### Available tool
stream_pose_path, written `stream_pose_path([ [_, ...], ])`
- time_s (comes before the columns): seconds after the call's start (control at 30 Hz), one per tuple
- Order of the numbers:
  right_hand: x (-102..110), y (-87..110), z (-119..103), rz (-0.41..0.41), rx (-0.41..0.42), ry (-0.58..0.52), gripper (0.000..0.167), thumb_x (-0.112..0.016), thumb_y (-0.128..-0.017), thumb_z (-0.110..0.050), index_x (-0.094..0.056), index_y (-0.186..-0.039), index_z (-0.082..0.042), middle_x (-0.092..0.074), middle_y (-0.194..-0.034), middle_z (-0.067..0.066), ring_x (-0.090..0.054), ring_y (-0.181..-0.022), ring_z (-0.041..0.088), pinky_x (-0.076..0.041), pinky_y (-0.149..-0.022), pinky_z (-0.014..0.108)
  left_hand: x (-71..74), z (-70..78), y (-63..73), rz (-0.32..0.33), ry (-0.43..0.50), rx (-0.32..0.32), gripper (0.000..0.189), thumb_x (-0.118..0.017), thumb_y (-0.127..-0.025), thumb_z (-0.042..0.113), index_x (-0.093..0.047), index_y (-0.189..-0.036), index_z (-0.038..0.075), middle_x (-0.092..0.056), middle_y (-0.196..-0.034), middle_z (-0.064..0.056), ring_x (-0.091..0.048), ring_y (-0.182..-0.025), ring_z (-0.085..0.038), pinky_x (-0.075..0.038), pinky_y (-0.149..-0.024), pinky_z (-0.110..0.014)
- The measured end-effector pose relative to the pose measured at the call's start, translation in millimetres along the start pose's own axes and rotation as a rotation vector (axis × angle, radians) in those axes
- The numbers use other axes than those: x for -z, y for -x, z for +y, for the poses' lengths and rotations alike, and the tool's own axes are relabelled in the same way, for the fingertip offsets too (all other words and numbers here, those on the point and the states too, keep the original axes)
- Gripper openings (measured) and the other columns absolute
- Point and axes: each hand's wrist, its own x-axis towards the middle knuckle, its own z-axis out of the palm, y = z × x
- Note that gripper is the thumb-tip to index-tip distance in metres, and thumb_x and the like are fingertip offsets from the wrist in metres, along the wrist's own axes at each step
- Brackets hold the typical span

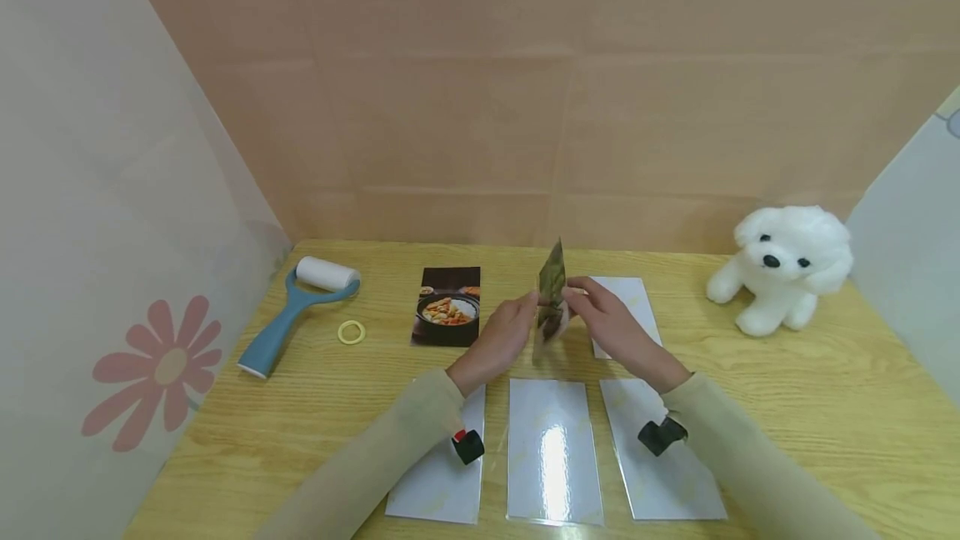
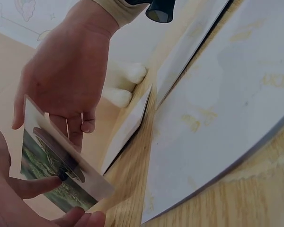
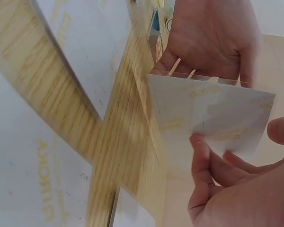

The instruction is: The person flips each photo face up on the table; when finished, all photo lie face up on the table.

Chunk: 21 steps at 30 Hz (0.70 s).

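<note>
A picture card (image 1: pixel 552 286) stands nearly on edge above the table between my two hands. Its printed side, green with a dark oval shape, faces my left hand (image 1: pixel 501 338); the white back of the card (image 3: pixel 208 111) faces my right hand (image 1: pixel 617 330). In the left wrist view, a finger of the left hand lies against the print while other fingertips sit at the lower edge. My right hand holds the card from the back, bent fingers on the white side and thumb near an edge. Left of it lies a face-up card (image 1: pixel 447 307) showing a rice dish.
Several white-backed cards lie around the hands, one at the back (image 1: pixel 628 311) and a front row including a middle card (image 1: pixel 555 448). A blue lint roller (image 1: pixel 288 315) and yellow ring (image 1: pixel 351 332) are at left; a white plush dog (image 1: pixel 783 265) sits at right.
</note>
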Motion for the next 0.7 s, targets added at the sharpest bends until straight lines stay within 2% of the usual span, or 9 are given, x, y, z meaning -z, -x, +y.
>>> stream_pose_path([
  [0.07, -0.3, 0.1, 0.3, 0.016, 0.011, -0.017, 0.061, -0.039, -0.109, -0.044, -0.037, -0.15, 0.002, -0.063, -0.127, 0.022, -0.05, -0.13, 0.038, -0.032, -0.109, 0.062, 1.3, -0.7, -0.3, 0.002, -0.002, 0.008, 0.066, -0.023, -0.109, 0.053, -0.06, -0.141, 0.008, -0.033, -0.054, 0.0, -0.03, -0.049, -0.016, -0.043, -0.074, -0.039],
  [0.13, -0.9, 0.2, 1.0, 0.035, 0.023, -0.032, 0.058, -0.04, -0.11, -0.041, -0.038, -0.15, 0.001, -0.062, -0.127, 0.023, -0.051, -0.129, 0.039, -0.033, -0.108, 0.061, 2.9, -1.0, 0.5, 0.002, 0.001, 0.029, 0.067, -0.024, -0.108, 0.057, -0.058, -0.142, 0.011, -0.04, -0.06, -0.004, -0.041, -0.058, -0.017, -0.045, -0.084, -0.042],
  [0.23, -2.1, 0.1, 3.0, 0.057, 0.037, -0.055, 0.055, -0.042, -0.11, -0.038, -0.039, -0.15, 0.0, -0.061, -0.13, 0.025, -0.051, -0.129, 0.039, -0.033, -0.107, 0.061, 5.9, -0.9, 2.0, -0.002, 0.007, 0.064, 0.068, -0.025, -0.106, 0.061, -0.056, -0.145, 0.015, -0.058, -0.086, -0.011, -0.055, -0.087, -0.022, -0.041, -0.099, -0.046],
  [0.3, -2.7, -0.2, 4.8, 0.067, 0.043, -0.061, 0.054, -0.043, -0.11, -0.037, -0.039, -0.151, -0.003, -0.059, -0.134, 0.025, -0.051, -0.13, 0.039, -0.035, -0.107, 0.06, 7.6, -0.3, 3.1, 0.001, 0.006, 0.072, 0.066, -0.026, -0.106, 0.061, -0.054, -0.146, 0.016, -0.062, -0.112, -0.011, -0.056, -0.101, -0.024, -0.042, -0.099, -0.049],
  [0.33, -3.1, -0.2, 5.6, 0.074, 0.047, -0.059, 0.054, -0.043, -0.109, -0.038, -0.039, -0.152, -0.004, -0.058, -0.136, 0.024, -0.052, -0.129, 0.037, -0.037, -0.105, 0.059, 8.3, -0.1, 3.6, 0.0, 0.007, 0.074, 0.065, -0.027, -0.106, 0.06, -0.054, -0.146, 0.016, -0.061, -0.12, -0.011, -0.057, -0.101, -0.026, -0.042, -0.097, -0.049],
  [0.43, -3.6, -0.1, 7.5, 0.094, 0.06, -0.064, 0.053, -0.043, -0.109, -0.037, -0.037, -0.155, -0.011, -0.056, -0.138, 0.025, -0.065, -0.091, 0.031, -0.052, -0.079, 0.047, 10.0, -0.2, 4.5, -0.001, 0.013, 0.085, 0.065, -0.028, -0.107, 0.058, -0.049, -0.15, 0.015, -0.06, -0.125, -0.011, -0.058, -0.101, -0.026, -0.046, -0.092, -0.048],
  [0.53, -4.1, 0.5, 8.3, 0.125, 0.084, -0.076, 0.052, -0.044, -0.11, -0.035, -0.034, -0.157, -0.016, -0.059, -0.135, 0.026, -0.047, -0.051, 0.02, -0.042, -0.048, 0.034, 11.4, -0.4, 4.5, 0.009, 0.044, 0.092, 0.066, -0.03, -0.107, 0.059, -0.045, -0.152, 0.013, -0.061, -0.12, -0.013, -0.059, -0.096, -0.026, -0.049, -0.085, -0.045],
  [0.6, -4.3, 0.9, 8.6, 0.149, 0.107, -0.091, 0.051, -0.044, -0.11, -0.032, -0.035, -0.157, -0.017, -0.062, -0.13, 0.026, -0.034, -0.042, 0.016, -0.036, -0.041, 0.032, 12.5, 0.3, 5.0, 0.019, 0.066, 0.095, 0.066, -0.032, -0.106, 0.06, -0.044, -0.151, 0.012, -0.061, -0.116, -0.014, -0.059, -0.092, -0.026, -0.049, -0.08, -0.042],
  [0.7, -4.8, 1.2, 9.2, 0.183, 0.141, -0.085, 0.049, -0.045, -0.11, -0.03, -0.039, -0.156, -0.017, -0.065, -0.126, 0.024, -0.035, -0.041, 0.013, -0.036, -0.041, 0.031, 14.3, 1.6, 5.4, 0.033, 0.089, 0.092, 0.063, -0.033, -0.105, 0.06, -0.045, -0.146, 0.014, -0.059, -0.108, -0.017, -0.058, -0.088, -0.031, -0.047, -0.074, -0.04],
])
